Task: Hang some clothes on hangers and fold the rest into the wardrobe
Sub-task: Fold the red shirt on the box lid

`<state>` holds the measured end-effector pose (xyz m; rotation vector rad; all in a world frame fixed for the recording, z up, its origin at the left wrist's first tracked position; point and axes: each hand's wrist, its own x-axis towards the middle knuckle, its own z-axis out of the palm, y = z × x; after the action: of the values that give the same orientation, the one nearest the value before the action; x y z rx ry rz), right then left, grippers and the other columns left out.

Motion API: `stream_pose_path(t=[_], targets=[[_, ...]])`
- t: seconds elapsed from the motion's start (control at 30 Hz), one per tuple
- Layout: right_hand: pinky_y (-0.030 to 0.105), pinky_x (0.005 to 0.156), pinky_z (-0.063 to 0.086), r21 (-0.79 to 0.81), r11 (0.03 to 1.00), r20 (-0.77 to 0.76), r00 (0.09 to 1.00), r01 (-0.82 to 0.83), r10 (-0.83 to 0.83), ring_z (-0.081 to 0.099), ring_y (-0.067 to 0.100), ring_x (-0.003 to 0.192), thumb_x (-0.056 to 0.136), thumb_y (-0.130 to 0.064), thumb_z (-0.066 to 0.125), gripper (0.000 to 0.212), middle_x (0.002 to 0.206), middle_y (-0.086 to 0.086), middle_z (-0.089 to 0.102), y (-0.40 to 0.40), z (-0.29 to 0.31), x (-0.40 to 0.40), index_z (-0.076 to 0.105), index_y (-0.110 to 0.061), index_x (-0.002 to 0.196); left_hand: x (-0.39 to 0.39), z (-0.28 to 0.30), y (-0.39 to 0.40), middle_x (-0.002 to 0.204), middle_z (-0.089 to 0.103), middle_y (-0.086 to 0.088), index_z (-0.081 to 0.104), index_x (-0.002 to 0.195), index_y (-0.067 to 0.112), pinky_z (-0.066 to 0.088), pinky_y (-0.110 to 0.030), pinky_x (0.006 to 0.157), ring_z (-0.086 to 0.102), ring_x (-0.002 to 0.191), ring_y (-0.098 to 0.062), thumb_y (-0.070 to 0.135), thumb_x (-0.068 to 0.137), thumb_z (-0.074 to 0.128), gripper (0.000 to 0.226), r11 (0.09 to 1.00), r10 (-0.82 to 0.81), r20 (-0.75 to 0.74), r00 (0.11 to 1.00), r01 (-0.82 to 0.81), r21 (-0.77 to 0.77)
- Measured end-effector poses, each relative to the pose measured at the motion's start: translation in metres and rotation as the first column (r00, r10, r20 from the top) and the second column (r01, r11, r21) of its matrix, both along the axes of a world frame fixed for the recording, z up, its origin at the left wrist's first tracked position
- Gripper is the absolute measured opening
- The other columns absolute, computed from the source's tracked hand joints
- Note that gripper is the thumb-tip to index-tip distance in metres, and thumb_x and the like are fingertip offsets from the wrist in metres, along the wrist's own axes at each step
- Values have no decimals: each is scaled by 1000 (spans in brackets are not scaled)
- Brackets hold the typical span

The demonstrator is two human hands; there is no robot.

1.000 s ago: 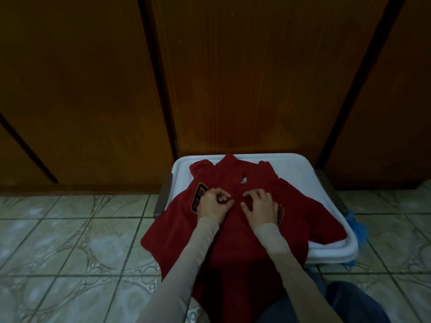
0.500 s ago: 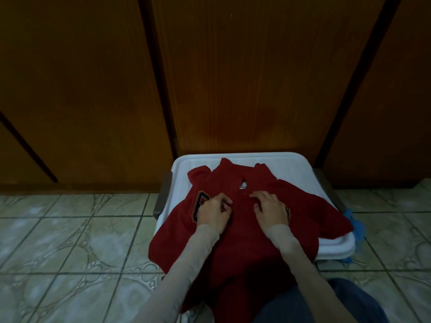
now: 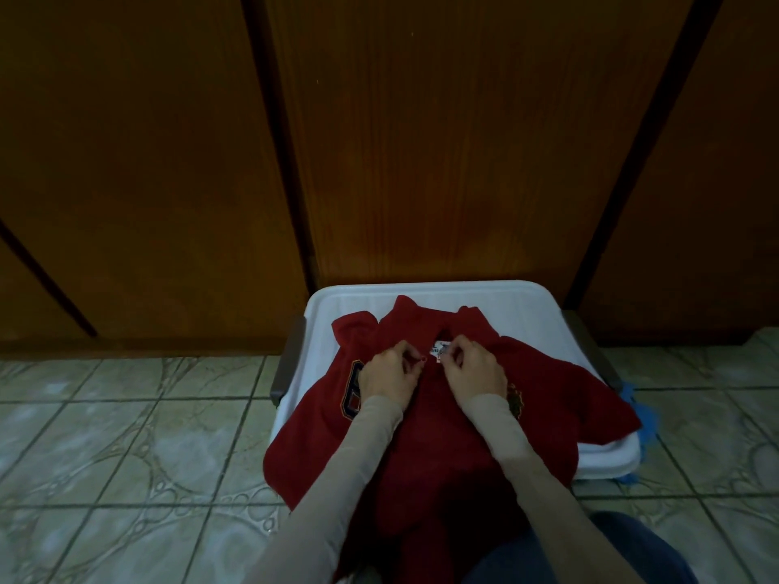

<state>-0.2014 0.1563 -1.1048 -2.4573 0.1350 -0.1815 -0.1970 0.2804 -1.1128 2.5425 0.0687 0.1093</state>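
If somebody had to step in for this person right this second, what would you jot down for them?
Left hand: fingers curled, pinching the red shirt at the placket below the collar.
Right hand: likewise pinching it, beside the white neck label.
The shirt lies face up over the white tray, its hem hanging toward the person, in front of the shut wardrobe doors.
Done: shirt spread out.
Left: fold or hang it, then put it in the wardrobe. No hanger in view.

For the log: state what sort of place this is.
Probably a bedroom at home, on the floor by a wardrobe: tall wooden doors, a tiled floor, and a red shirt spread over a white basket under both hands.
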Motion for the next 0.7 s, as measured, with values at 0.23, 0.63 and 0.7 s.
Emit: stream_pose_path(t=[0.23, 0.63, 0.7], targets=[[27, 75, 46, 205, 954, -15, 975, 218, -220, 63, 26, 90, 82, -10, 66, 17, 95, 11, 67, 9, -1, -2, 58, -8, 96, 14, 7, -5, 97, 70, 7, 67, 83, 30, 43, -26, 79, 63, 97, -16, 44, 84, 64, 15, 969, 147, -202, 968, -183, -168], [38, 87, 53, 495, 788, -169, 930, 366, -326, 66, 24, 79, 78, -12, 74, 11, 78, 9, 66, 10, -4, 6, 69, -5, 85, 4, -5, -1, 87, 66, 10, 68, 88, 26, 37, -22, 66, 62, 87, -11, 41, 87, 60, 17, 974, 92, -40, 995, -98, -202], [38, 84, 53, 495, 806, -111, 944, 324, -312, 62, 22, 76, 78, -11, 74, 16, 74, 4, 61, 15, -4, 7, 70, -1, 90, 5, -4, -3, 90, 69, 9, 68, 90, 24, 39, -22, 67, 63, 88, -12, 40, 88, 59, 19, 982, 100, -34, 994, -104, -156]])
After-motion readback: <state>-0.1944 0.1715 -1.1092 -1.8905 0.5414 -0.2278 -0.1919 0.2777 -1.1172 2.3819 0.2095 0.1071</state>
